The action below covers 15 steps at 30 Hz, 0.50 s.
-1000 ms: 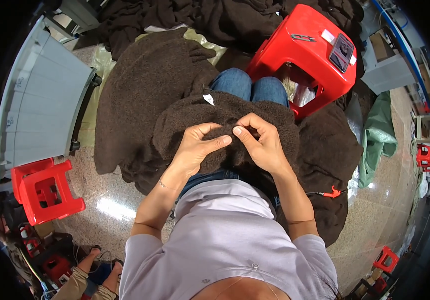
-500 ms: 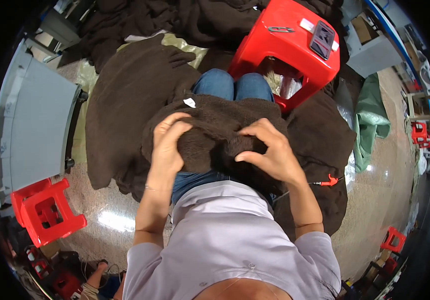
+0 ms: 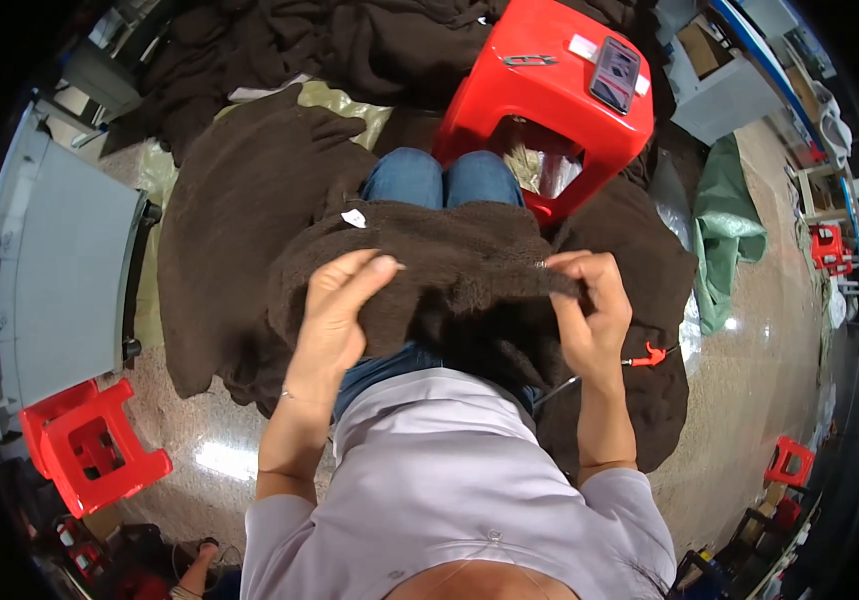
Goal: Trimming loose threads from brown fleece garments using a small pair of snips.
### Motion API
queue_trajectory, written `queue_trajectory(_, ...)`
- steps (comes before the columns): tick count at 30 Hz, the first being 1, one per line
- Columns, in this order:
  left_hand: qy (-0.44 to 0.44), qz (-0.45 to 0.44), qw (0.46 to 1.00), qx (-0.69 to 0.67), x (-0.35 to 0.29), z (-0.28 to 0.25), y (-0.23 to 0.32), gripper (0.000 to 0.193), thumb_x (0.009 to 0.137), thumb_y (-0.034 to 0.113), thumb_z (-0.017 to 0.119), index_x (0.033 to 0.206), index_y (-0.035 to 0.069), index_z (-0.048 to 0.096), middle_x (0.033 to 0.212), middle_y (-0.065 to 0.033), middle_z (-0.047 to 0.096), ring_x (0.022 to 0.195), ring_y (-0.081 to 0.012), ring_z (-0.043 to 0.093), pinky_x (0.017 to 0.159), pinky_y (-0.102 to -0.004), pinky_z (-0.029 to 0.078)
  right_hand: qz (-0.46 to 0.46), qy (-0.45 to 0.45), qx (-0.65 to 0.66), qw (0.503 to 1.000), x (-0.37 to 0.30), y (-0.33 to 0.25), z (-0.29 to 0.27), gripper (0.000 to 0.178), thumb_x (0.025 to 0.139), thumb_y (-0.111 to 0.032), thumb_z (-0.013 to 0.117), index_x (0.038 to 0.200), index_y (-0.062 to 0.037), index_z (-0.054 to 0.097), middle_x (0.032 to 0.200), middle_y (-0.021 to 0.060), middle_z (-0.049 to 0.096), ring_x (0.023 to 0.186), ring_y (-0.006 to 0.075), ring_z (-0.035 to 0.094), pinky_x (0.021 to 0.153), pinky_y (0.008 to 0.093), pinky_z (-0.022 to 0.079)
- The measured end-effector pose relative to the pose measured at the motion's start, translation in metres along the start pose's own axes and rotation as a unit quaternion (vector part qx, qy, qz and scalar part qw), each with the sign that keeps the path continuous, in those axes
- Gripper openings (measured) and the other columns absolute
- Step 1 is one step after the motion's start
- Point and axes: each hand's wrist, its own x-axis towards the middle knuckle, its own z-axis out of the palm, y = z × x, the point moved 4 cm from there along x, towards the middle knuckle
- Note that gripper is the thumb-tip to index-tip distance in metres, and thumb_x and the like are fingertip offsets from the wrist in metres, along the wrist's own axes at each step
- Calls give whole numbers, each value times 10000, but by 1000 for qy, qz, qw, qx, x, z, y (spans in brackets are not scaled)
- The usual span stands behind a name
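Observation:
A dark brown knitted garment (image 3: 450, 240) with a small white tag (image 3: 354, 218) lies bunched across my lap. My left hand (image 3: 335, 305) rests over its left part, thumb and forefinger pressed together on the knit. A narrow edge of the garment stretches to the right between the two hands. That edge's end is pinched between the thumb and fingers of my right hand (image 3: 595, 305). Dark folds hide the underside of the cloth.
Ahead to the right, a red stool (image 3: 550, 90) carries a phone (image 3: 615, 75) and thread snips (image 3: 530, 60). More brown cloth (image 3: 240, 220) heaps around my legs. A red-handled tool (image 3: 648, 356) lies right. Red stools (image 3: 95, 445) and a grey panel (image 3: 65, 275) stand left.
My right hand has moved right and closed on the garment's edge, drawing it out sideways. My left thumb and forefinger have come together. The view has shifted slightly.

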Motion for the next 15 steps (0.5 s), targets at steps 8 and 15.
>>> queue_trajectory(8,-41,-11,999,-27,-4,31,-24,109,902,61,643,959,-24,680,904,-34,675,829,-62,595,760,-208,476,-236,-35,-72,968,-3,-28,64,443,611,206,582,1007,8,599,913,155,641,797,278,647,697,331,534)
queue_trajectory(15,-48,1,999,-24,-4,23,-21,103,904,60,639,952,-21,682,888,-36,677,819,-61,596,765,-208,476,-209,-18,-92,973,-4,-26,69,481,571,200,588,1006,12,673,871,116,626,746,228,635,628,288,519)
